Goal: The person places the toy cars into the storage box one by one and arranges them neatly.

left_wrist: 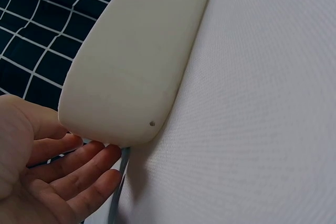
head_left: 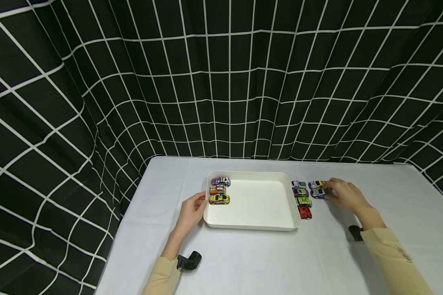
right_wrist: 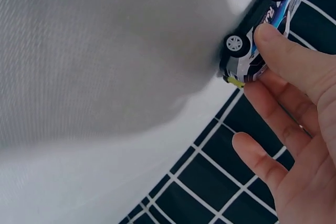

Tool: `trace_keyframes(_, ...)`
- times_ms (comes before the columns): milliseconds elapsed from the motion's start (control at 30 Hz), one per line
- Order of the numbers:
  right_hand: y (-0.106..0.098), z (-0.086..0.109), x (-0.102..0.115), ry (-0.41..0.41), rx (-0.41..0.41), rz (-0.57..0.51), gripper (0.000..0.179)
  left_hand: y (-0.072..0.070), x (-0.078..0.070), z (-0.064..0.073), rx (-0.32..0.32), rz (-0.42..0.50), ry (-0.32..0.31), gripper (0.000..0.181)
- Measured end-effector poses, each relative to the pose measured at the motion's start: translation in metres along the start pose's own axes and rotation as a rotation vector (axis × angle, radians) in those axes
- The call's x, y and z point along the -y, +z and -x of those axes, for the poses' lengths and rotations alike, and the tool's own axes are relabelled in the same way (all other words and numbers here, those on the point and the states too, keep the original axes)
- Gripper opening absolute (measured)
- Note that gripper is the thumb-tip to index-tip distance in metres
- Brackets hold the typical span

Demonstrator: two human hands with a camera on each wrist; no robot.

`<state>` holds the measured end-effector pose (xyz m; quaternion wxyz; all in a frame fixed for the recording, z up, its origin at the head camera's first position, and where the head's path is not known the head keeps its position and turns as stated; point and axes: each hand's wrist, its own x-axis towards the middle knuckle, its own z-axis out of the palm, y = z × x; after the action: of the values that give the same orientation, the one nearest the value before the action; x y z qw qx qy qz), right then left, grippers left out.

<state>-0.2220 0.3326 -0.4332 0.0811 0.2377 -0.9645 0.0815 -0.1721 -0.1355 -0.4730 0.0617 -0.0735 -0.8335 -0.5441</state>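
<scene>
Beside the left end of a white tray [head_left: 258, 205], my left hand [head_left: 194, 209] touches the outer wall with its fingertips. In the left wrist view these fingers [left_wrist: 89, 182] are relaxed at the tray's corner [left_wrist: 115, 114]. My right hand [head_left: 345, 196] is at the far right, its thumb and fingers pinching a silver-and-black toy car [head_left: 318, 193]. The right wrist view shows the thumb on this toy car's [right_wrist: 254, 35] side and fingers at its end. A yellow-and-purple toy car [head_left: 316, 184] lies right behind it, partly covered by the hand.
Inside the tray's left end stand a purple toy car [head_left: 220, 180], an orange one [head_left: 218, 189] and a yellow one [head_left: 219, 199]. Along the tray's right side is a column of several cars, with a red car [head_left: 304, 212] nearest. A black gridded curtain [head_left: 243, 82] hangs behind the white-covered table [head_left: 243, 262].
</scene>
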Motion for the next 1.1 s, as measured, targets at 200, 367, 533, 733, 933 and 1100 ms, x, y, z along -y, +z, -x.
trace_keyframes(200, -0.009, 0.003, 0.003, 0.001, -0.004, 0.010, 0.023, 0.000, 0.000, 0.000, -0.001, 0.005, -0.003, 0.032)
trace_keyframes(367, -0.019, 0.000, 0.010, -0.011, -0.010, 0.039, 0.023, 0.000, 0.000, 0.000, -0.007, 0.004, -0.009, 0.032)
trace_keyframes(533, -0.030, -0.008, 0.025, -0.009, -0.003, 0.061, 0.023, 0.000, 0.000, -0.001, -0.015, 0.000, 0.006, 0.031)
trace_keyframes(733, -0.040, -0.018, 0.049, -0.048, 0.001, 0.063, 0.022, 0.001, 0.001, -0.002, -0.006, 0.003, 0.009, 0.031)
trace_keyframes(933, -0.040, -0.029, 0.069, -0.111, -0.021, 0.055, 0.021, 0.001, 0.000, -0.001, -0.001, 0.003, 0.015, 0.031)
trace_keyframes(1100, -0.039, -0.040, 0.087, -0.170, -0.037, 0.051, 0.021, 0.000, 0.000, -0.001, -0.002, 0.004, 0.016, 0.031)
